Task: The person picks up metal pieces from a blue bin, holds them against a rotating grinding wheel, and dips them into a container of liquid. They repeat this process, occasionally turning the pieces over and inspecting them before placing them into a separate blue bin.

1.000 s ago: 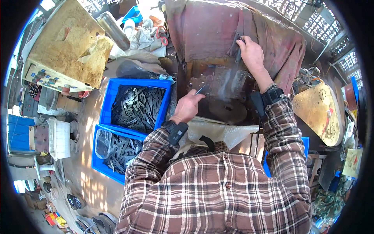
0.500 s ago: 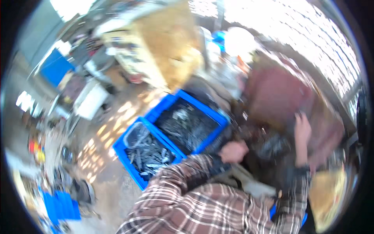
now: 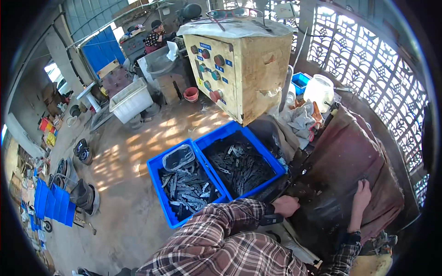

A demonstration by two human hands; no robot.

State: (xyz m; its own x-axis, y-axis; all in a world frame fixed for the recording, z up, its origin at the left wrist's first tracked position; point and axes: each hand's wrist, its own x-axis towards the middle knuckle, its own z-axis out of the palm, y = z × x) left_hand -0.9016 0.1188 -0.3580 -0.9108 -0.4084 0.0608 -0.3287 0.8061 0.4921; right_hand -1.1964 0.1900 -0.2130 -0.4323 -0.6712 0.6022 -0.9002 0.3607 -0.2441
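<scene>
My left hand (image 3: 286, 206) is curled closed over the dark work surface (image 3: 317, 204), just right of the blue bins. Whatever its fingers hold, if anything, is hidden. On the right, my right hand (image 3: 362, 197) reaches up onto a maroon cloth (image 3: 343, 149) draped over the bench. Its thumb and fingers are pinched at a small dark bit at the cloth, too small to name. Beside my left arm stand two blue plastic bins, a left bin (image 3: 154, 177) and a right bin (image 3: 276, 171), both holding many flat grey metal strips. A clear plastic tub (image 3: 178, 158) lies on the left bin's strips.
A cream control box (image 3: 262, 69) with buttons stands beyond the bins, glasses (image 3: 232, 14) on top. Behind the cloth are a whitish plastic container (image 3: 318, 92) and crumpled bags (image 3: 301, 120). Another person (image 3: 155, 39) is far back left. Stacked blue bins (image 3: 53, 202) stand at left.
The view has steadied from a blur, and the whole scene sits lower in the picture. Both hands keep roughly the same places against the cloth and bins.
</scene>
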